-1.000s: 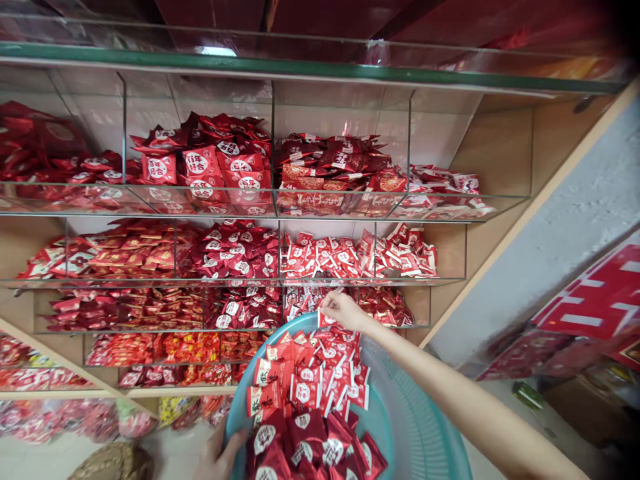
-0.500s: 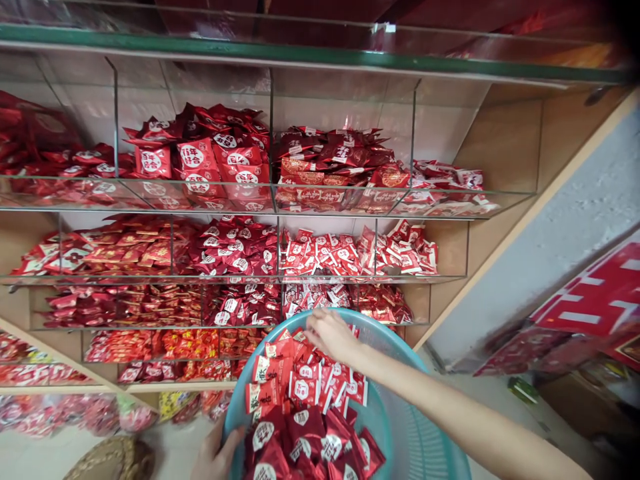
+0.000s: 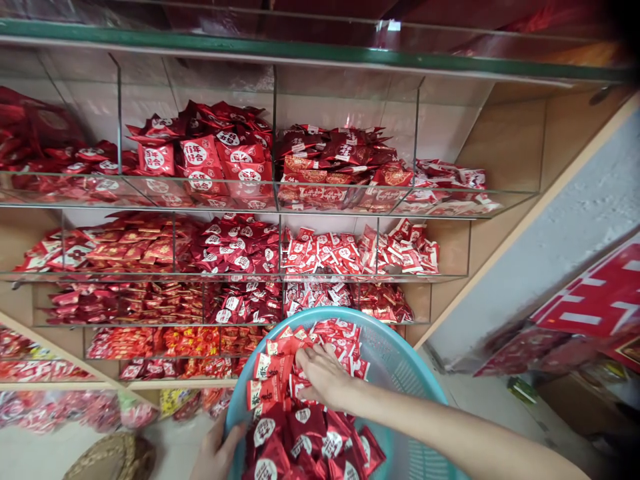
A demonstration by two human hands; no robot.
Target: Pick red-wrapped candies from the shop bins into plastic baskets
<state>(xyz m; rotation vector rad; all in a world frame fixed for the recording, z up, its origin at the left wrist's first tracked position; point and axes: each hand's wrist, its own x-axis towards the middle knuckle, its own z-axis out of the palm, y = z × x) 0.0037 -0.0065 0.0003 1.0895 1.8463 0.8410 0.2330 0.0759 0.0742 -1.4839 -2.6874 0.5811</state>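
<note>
A light blue plastic basket [image 3: 417,373] is in front of me, holding small red packets. My left hand [image 3: 217,450] grips its rim at the lower left, thumb over the edge. My right hand [image 3: 327,380] reaches into the basket from the right and rests on the packets. Its fingers point left and downward, somewhat apart, and the fingertips are partly hidden among the packets. Around it lie orange-red packets with black characters [image 3: 270,367] and red-and-white packets [image 3: 345,330]. Dark red packets with white round labels [image 3: 305,443] fill the near part.
Glass-fronted shelves [image 3: 350,277] beyond the basket hold several compartments of red packets [image 3: 240,160]. A woven basket [image 3: 110,457] sits on the floor at lower left. Red-and-white printed items [image 3: 600,300] lie against the grey wall [image 3: 565,220] at right.
My right hand has moved down and toward me inside the basket, uncovering red-and-white packets near the far rim. My left hand stays on the rim.
</note>
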